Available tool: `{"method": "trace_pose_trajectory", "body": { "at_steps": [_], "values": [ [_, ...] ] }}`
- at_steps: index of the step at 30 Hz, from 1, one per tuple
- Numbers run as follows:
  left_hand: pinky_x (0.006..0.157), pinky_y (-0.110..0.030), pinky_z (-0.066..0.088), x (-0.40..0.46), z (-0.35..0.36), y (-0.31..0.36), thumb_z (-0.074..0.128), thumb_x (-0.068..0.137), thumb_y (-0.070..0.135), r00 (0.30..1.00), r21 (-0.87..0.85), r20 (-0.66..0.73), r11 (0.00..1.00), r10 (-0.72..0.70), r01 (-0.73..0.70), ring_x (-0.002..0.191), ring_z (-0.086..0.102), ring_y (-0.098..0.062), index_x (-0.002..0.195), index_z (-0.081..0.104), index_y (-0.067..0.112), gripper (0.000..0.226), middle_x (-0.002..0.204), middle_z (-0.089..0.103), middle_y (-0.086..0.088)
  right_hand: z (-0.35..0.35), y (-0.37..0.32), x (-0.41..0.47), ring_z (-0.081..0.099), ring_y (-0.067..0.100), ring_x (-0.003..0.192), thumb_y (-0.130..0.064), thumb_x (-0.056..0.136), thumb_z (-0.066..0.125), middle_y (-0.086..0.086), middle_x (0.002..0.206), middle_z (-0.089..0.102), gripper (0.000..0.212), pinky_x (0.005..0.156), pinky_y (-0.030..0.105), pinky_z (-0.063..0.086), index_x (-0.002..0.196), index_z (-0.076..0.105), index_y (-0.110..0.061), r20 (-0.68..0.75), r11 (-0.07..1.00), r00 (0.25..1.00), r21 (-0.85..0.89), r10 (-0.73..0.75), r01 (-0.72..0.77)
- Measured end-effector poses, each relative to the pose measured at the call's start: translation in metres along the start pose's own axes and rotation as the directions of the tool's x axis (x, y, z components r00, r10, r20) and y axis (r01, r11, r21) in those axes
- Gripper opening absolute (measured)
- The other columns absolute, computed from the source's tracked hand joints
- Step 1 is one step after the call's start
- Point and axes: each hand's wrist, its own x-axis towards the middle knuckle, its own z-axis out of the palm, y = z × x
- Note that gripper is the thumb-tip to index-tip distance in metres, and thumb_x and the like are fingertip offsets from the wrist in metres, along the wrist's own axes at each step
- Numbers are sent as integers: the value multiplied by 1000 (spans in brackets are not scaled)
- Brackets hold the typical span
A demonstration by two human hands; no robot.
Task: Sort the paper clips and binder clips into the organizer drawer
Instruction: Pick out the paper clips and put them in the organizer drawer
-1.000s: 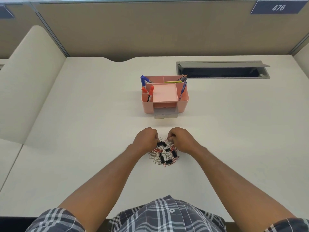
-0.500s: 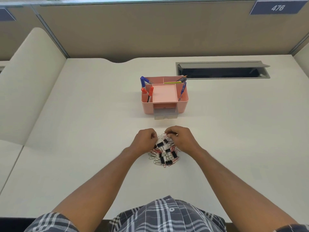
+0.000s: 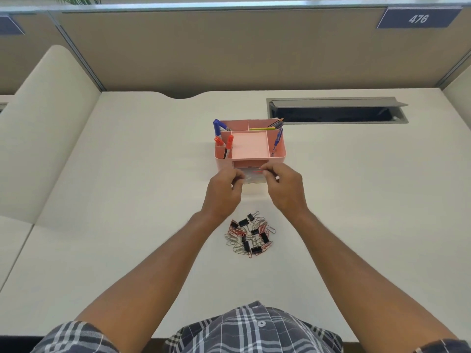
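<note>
Item: sorting of clips, step in hand — delivery of picked clips to the drawer [image 3: 252,175], which stands pulled out at the front of the pink organizer [image 3: 276,151], centre of frame.

Right hand [image 3: 285,187]: fingers curled, pinching a red paper clip [image 3: 257,170] directly over the drawer.

Left hand [image 3: 224,191]: fingers curled at the drawer's left edge; whether it holds a clip, I cannot tell.

Remaining stock: pile of clips [image 3: 249,235], black binder clips mixed with pink and silver paper clips, on the desk [image 3: 127,174] just below the hands, apart from both.

Organizer: upper compartments hold pens and pencils; centre tray bare.

Next move, by judgement: release the pinched clip into the proper drawer section, then return to the pile. Drawer partitions are not discernible.
</note>
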Motion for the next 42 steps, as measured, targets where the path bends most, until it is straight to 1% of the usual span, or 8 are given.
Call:
{"method": "trace_pose_trajectory", "body": {
  "at_steps": [5, 12, 16, 20, 25, 32, 38, 42],
  "values": [
    [74, -36, 56, 26, 4, 10, 58, 88, 0, 1000, 81, 14, 997, -4, 3, 82, 60, -20, 93, 70, 9, 17, 89, 69, -5, 7, -8, 19, 63, 21, 85, -8, 93, 55, 4, 93, 73, 19, 76, 34, 53, 99, 73, -10, 47, 988, 999, -154, -22, 29],
    [68, -27, 49, -10, 5, -4, 60, 88, 2, 998, 31, -18, 998, 55, -54, 75, 56, -14, 93, 66, 11, 11, 86, 64, 1, -1, 5, -5, 60, 8, 79, -12, 92, 58, -7, 87, 69, 13, 72, 23, 49, 95, 69, -18, 47, 989, 994, -105, -102, 106],
    [85, -30, 49, -50, 17, -27, 64, 91, 22, 966, 162, 240, 985, -99, 61, 94, 56, -15, 112, 65, 14, 23, 105, 61, 0, 3, 32, -37, 63, 17, 90, -21, 92, 60, -1, 99, 71, 17, 78, 27, 45, 105, 72, -18, 317, 941, 936, -335, 155, -43],
    [86, -23, 39, -66, 24, -39, 63, 90, 29, 917, 271, 371, 962, -144, 41, 105, 51, -17, 114, 67, 15, 28, 108, 57, -1, 15, 40, -61, 59, 25, 99, -29, 92, 59, 5, 106, 63, 24, 80, 31, 46, 110, 69, -17, 395, 874, 878, -484, 271, -52],
    [78, -24, 38, -59, 20, -42, 58, 92, 18, 935, 320, 304, 944, -182, 80, 100, 53, -20, 106, 69, 15, 17, 102, 60, -2, 27, 37, -71, 54, 25, 103, -24, 94, 58, 6, 109, 57, 21, 83, 35, 47, 111, 66, -14, 384, 869, 889, -494, 249, -31],
    [88, -28, 44, -55, 15, -51, 51, 93, 4, 945, 324, 248, 938, -213, 126, 105, 57, -23, 117, 63, 8, 27, 116, 58, -8, 25, 40, -62, 59, 25, 89, -16, 93, 52, 5, 97, 61, 15, 73, 33, 48, 96, 67, -13, 384, 852, 873, -520, 302, -66],
    [80, -38, 44, -68, 27, -40, 67, 86, 22, 974, 386, 220, 922, -58, -33, 93, 53, -25, 99, 69, 13, 17, 100, 55, -4, 24, 43, -55, 58, 25, 97, -21, 93, 57, 4, 105, 60, 22, 79, 33, 46, 113, 63, -16, 378, 869, 880, -490, 287, -72],
    [81, -37, 36, -71, 40, -34, 65, 85, 34, 958, 477, 265, 878, -114, -27, 97, 47, -23, 98, 68, 20, 19, 100, 50, 2, 29, 42, -59, 56, 27, 96, -23, 92, 59, 7, 104, 56, 16, 75, 35, 47, 102, 65, -12, 384, 826, 882, -564, 272, -9]
  ]
}}
